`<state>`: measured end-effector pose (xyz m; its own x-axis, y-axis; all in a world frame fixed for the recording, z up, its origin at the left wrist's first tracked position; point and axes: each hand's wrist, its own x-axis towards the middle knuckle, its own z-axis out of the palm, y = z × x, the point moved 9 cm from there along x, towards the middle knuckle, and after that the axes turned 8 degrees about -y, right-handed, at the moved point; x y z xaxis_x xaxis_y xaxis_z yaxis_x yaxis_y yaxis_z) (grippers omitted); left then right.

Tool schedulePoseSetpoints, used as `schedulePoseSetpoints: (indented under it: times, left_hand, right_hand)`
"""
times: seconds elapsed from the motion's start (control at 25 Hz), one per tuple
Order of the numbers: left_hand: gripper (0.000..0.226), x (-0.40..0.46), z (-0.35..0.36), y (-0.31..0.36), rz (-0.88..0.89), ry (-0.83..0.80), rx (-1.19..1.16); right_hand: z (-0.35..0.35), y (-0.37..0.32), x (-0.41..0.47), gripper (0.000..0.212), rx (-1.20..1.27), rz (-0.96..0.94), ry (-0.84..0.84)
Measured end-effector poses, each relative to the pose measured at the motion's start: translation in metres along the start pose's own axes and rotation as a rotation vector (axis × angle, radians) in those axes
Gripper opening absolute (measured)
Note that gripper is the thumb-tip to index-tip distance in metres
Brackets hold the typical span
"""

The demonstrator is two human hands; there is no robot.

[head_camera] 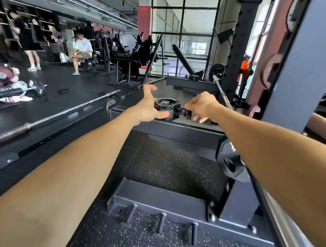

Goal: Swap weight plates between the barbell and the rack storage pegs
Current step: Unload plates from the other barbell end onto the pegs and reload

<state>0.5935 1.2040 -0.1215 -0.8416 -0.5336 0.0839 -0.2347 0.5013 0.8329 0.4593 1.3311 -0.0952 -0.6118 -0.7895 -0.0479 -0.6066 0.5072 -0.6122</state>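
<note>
The person is holding a black collar (165, 109) between both hands above the rack beam (176, 130): the left hand (149, 107) is gripping its ring with thumb in front, and the right hand (201, 106) is pinching its open lever. A plate (229, 160) is sitting below the right forearm, and a bare bar (52, 116) is lying left of the left arm. Judging by this, the swap is looking barely begun, with plates yet to move.

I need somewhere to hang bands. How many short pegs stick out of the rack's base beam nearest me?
3: left peg, middle peg, right peg, in a row along the base beam. More may be hidden.
</note>
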Motion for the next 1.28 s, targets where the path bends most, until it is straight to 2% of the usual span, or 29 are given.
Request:
schedulePoseSetpoints:
  times: [0.12, 0.32, 0.6, 0.72, 0.8, 0.88, 0.96, 1.04, 1.28]
  left_hand:
    - [0.079, 0.045, -0.001, -0.033, -0.03, -0.006, -0.001]
    - [0.075, 0.095, 0.002, -0.072, -0.048, -0.007, 0.04]
    - [0.064, 0.11, 0.005, -0.106, -0.153, 0.077, 0.143]
    - [0.092, 0.101, 0.007, -0.101, -0.126, 0.049, 0.11]
    - [0.108, 0.088, 0.003, -0.093, -0.088, 0.112, 0.072]
    - [0.105, 0.069, -0.005, -0.087, -0.081, 0.232, 0.101]
    - [0.09, 0.051, -0.004, -0.084, -0.097, 0.293, 0.168]
    - [0.082, 0.031, 0.005, -0.078, -0.097, 0.245, 0.18]
    - [0.082, -0.046, 0.027, -0.043, -0.055, 0.128, 0.186]
  right_hand:
    - [0.017, 0.01, 0.054, 0.031, 0.025, 0.036, -0.008]
    - [0.039, 0.027, 0.117, 0.036, -0.103, 0.053, 0.04]
    - [0.056, 0.038, 0.14, 0.035, -0.1, 0.07, 0.043]
    - [0.06, 0.034, 0.133, 0.047, -0.137, 0.066, -0.021]
    - [0.059, 0.032, 0.121, 0.058, -0.153, 0.046, -0.027]
    - [0.053, 0.032, 0.105, 0.062, -0.14, 0.021, 0.008]
    - [0.052, 0.03, 0.087, 0.062, -0.163, 0.001, 0.009]
    - [0.055, 0.026, 0.062, 0.065, -0.207, -0.026, -0.019]
    - [0.065, 0.013, -0.027, 0.081, -0.283, -0.108, -0.096]
